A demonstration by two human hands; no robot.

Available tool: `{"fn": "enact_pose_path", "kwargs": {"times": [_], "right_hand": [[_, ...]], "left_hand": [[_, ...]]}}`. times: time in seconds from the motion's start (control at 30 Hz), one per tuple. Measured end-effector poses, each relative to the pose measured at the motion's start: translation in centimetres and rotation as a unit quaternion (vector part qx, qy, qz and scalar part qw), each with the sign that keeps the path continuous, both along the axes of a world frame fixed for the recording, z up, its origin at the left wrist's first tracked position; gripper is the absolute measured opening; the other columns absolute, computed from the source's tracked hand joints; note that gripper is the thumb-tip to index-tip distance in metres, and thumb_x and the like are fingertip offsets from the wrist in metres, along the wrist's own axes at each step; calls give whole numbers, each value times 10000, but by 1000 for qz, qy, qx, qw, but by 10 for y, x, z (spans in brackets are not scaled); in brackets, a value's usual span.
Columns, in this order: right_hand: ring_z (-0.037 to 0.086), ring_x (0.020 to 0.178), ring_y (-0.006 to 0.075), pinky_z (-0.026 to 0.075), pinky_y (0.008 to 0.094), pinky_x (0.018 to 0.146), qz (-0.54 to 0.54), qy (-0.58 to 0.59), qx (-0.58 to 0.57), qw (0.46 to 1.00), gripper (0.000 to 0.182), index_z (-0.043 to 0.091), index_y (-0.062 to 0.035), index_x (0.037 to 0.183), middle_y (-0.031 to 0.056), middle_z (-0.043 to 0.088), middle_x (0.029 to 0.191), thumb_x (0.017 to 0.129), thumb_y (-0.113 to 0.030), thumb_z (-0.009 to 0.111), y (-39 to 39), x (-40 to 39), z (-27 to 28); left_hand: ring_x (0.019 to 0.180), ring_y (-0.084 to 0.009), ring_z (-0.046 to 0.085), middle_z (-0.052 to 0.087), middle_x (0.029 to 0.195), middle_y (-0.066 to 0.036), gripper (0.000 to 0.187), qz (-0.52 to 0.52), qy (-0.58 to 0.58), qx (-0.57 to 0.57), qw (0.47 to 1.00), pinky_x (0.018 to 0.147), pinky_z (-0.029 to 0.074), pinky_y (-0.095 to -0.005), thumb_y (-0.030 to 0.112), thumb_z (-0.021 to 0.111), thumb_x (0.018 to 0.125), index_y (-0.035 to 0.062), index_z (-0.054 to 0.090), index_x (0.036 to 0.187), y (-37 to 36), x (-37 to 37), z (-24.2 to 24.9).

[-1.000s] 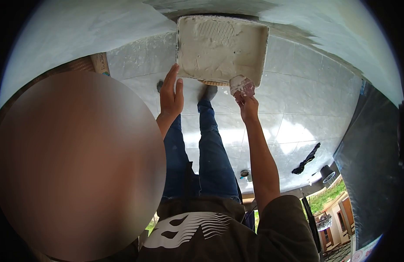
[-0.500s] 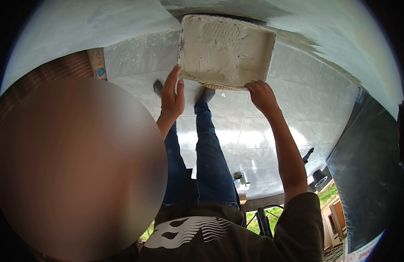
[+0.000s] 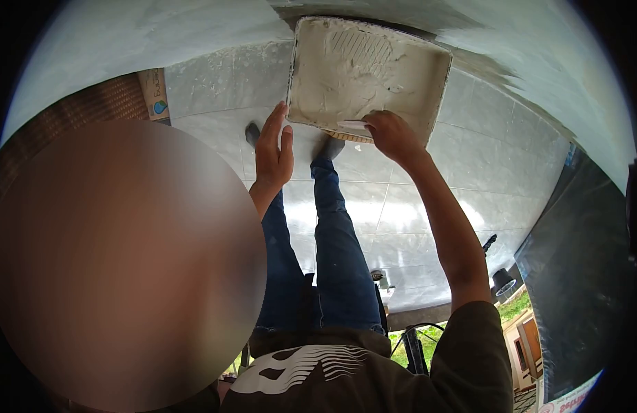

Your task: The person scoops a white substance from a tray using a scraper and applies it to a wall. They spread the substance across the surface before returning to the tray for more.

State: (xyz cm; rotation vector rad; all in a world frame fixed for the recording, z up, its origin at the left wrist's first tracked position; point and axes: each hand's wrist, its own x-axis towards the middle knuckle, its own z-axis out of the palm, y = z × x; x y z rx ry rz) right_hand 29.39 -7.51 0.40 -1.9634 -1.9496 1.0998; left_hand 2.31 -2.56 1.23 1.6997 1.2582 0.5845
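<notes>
A rectangular tray (image 3: pixel 439 93) with a dirty, smeared rim holds wet, cream-grey plaster (image 3: pixel 360 69), ridged at the back and smoother at the right. My right hand (image 3: pixel 398 138) is closed on a thin flat scraper (image 3: pixel 353 124), over the tray's near edge. The scraper's blade points left, low over the plaster, and its grip is hidden in my fingers. My left hand (image 3: pixel 274 155) has its fingers straight and thumb apart, the fingertips right at the tray's near left corner.
A wall (image 3: pixel 525 41) with damp grey patches rises behind the tray. Below are grey floor tiles (image 3: pixel 415 199) and my feet. A cardboard box (image 3: pixel 153 94) stands at the left, a dark sheet (image 3: pixel 573 275) hangs at the right, and a black bucket (image 3: pixel 503 281) sits farther back.
My right hand has moved left and inward from the tray's near right corner, bringing the scraper over the plaster. The tray appears slightly farther right and up; my left hand stays at its corner.
</notes>
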Motion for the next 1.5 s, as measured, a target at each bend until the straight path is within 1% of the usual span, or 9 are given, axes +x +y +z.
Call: {"fn": "enact_pose_path", "kwargs": {"times": [0.43,0.7,0.77,0.8,0.87,0.97,1.0,1.37,1.5], "right_hand": [[651,923,364,539,453,819,10,-47,9,999,174,713,-9,929,174,678,917,829,-23,572,-7,-15,1],[736,721,269,566,370,660,-352,84,-13,932,207,733,21,982,238,734,944,890,-128,624,40,3,-4],[725,862,247,613,343,764,-603,368,-77,704,173,664,94,1011,169,713,980,898,-32,631,54,-15,-18],[725,862,247,613,343,764,-604,368,-76,703,173,664,94,1011,169,713,980,898,-32,631,62,-26,-24],[717,896,299,643,395,841,-689,487,-3,536,222,579,137,1092,212,665,1055,908,14,601,78,-48,-34],[708,909,322,644,443,875,-730,516,46,446,229,535,150,1100,223,631,1091,890,72,583,106,-74,-50],[714,802,283,653,425,761,-755,523,76,388,192,570,127,1068,208,657,1003,885,71,582,118,-81,-63],[691,793,258,651,409,807,-769,562,108,284,180,550,88,1102,162,651,1004,926,55,553,176,-101,-90],[673,928,257,603,424,913,-725,628,78,272,186,582,-13,1135,137,640,1087,951,-38,584,168,-98,-106]], "left_hand": [[1395,-367,465,503,1476,-234,441,-8,-6,11,1000,1155,364,-423,204,428,1061,-50,494,1415,12,3,-4],[1383,-366,478,515,1467,-227,436,-16,-11,29,999,1152,367,-419,186,436,1053,-46,493,1417,24,3,-14],[1381,-363,481,519,1464,-227,432,-15,-5,19,1000,1151,368,-421,185,444,1051,-48,498,1410,28,4,-12],[1381,-363,481,519,1464,-227,432,-16,-5,19,1000,1151,368,-421,185,444,1051,-48,498,1410,30,4,-12],[1378,-367,485,525,1456,-231,427,-17,-19,34,999,1149,370,-424,182,447,1050,-50,503,1403,34,3,-13],[1376,-374,486,530,1450,-233,424,-15,-23,30,999,1148,372,-425,181,454,1046,-52,507,1396,39,-2,-13],[1376,-374,486,530,1450,-233,424,-18,-23,29,999,1148,372,-425,181,454,1046,-52,507,1396,41,-5,-15],[1384,-366,481,526,1457,-230,442,-34,-6,52,998,1153,370,-430,202,428,1053,-35,502,1418,54,-42,-22],[1405,-332,463,524,1470,-207,430,-31,-4,42,999,1175,334,-434,157,404,1056,-24,497,1435,54,-45,-23]]}}
